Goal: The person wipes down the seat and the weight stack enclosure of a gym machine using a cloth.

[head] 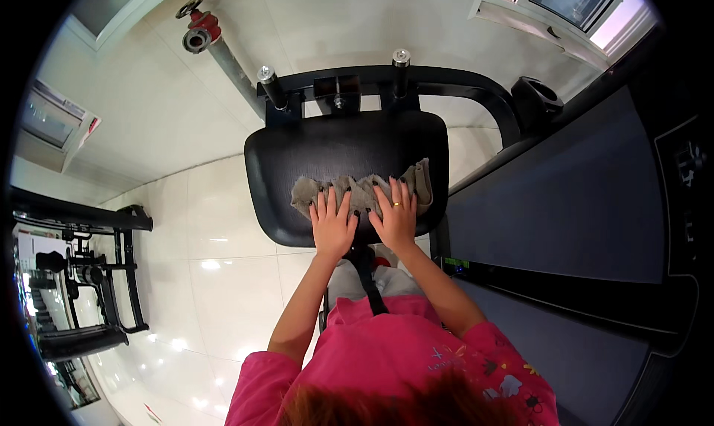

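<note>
A grey-brown cloth (360, 194) lies bunched in a strip across the near half of a black padded exercise-machine pad (340, 144). My left hand (333, 219) rests flat on the cloth's left part, fingers apart and pointing away from me. On its right part lies my right hand (396, 216), fingers also spread, with a ring on one finger. Both palms face down, and neither hand's fingers are curled around the cloth. The cloth's right end is folded up near the pad's right edge.
Behind the pad, a black metal frame (457, 77) carries two upright posts with silver caps. A round holder (538, 94) sits at its right. Wide grey treadmill-like decks (558, 191) lie to the right. A red valve (203, 27) tops a wall-side pipe. Gym equipment (95, 275) stands left.
</note>
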{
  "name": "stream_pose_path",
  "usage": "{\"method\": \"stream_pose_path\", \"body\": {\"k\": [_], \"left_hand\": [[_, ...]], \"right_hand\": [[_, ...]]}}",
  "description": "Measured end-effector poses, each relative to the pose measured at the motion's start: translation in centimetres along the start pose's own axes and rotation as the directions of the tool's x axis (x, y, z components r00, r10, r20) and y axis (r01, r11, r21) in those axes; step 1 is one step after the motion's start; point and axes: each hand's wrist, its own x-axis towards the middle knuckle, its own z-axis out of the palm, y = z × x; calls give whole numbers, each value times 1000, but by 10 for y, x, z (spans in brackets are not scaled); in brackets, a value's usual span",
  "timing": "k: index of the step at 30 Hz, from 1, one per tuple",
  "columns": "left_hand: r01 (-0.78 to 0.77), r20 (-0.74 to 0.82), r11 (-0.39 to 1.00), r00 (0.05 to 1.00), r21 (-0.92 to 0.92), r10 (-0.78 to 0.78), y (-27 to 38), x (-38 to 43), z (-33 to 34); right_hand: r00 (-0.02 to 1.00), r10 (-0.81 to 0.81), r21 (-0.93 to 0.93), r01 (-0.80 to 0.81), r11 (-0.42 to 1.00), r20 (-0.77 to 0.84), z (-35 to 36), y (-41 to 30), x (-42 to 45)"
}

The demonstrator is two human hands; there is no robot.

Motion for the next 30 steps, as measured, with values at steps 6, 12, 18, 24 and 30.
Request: {"method": "stream_pose_path", "body": {"k": [6,12,18,24,30], "left_hand": [[10,28,1000,1000,29,-11,23,-49,11],[-48,86,999,995,-2,48,38,-34,8],[-47,66,998,997,52,43,48,23,18],[-35,47,995,998,88,30,49,79,24],[-47,23,992,999,118,44,51,119,29]], "right_hand": [[994,-64,21,62,998,89,-10,14,-45],[995,-59,19,58,998,77,-15,35,-50],[1000,-5,-52,5,999,13,-20,53,-6],[999,-1,-134,-5,991,-50,-20,68,43],[996,-8,-159,-6,987,-90,-21,83,76]]}}
